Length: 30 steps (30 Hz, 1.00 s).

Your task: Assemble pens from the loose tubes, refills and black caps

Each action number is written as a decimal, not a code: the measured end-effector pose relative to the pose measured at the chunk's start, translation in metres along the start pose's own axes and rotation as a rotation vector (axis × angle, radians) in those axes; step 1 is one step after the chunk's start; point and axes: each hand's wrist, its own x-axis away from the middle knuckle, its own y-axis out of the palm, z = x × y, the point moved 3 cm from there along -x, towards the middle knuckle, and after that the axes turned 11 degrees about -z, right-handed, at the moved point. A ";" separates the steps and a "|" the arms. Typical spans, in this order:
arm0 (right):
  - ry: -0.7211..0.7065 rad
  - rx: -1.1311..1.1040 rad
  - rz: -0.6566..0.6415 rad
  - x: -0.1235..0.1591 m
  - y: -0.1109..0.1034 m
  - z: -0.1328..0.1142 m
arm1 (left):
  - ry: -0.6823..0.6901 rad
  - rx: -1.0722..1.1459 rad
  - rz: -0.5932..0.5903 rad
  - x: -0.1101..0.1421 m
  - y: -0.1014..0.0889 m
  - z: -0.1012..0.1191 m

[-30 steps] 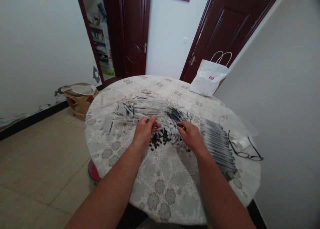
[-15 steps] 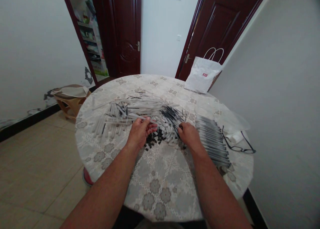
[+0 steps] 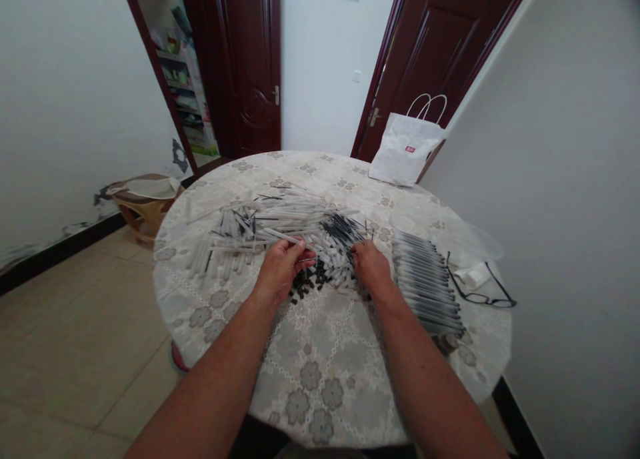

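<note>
My left hand [image 3: 281,269] pinches a white pen barrel [image 3: 280,235] between thumb and fingers, its far end pointing left over the pile. Below its fingers lie small black pen parts [image 3: 303,287] in a heap. My right hand [image 3: 371,265] has its fingers closed at the near edge of a bundle of thin black sticks, like pen refills [image 3: 341,228]; anything in that grip is too small to make out. Short white pieces [image 3: 336,259] lie between the two hands. Behind my left hand spreads a loose pile of whitish barrels [image 3: 293,211].
A row of grey pens [image 3: 427,279] lies on the right, with eyeglasses [image 3: 485,300] beside it. A white paper bag [image 3: 406,151] stands at the back of the round table, on its flowered tablecloth [image 3: 310,372]. On the floor at left is a stool [image 3: 143,195].
My right hand has moved slightly forward and left, to the black sticks. My left hand keeps the pen barrel in nearly the same place. The view has shifted slightly.
</note>
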 end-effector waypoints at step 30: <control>-0.364 -1.143 0.319 0.048 -0.018 -0.061 | -0.044 0.215 -0.084 0.004 0.005 0.005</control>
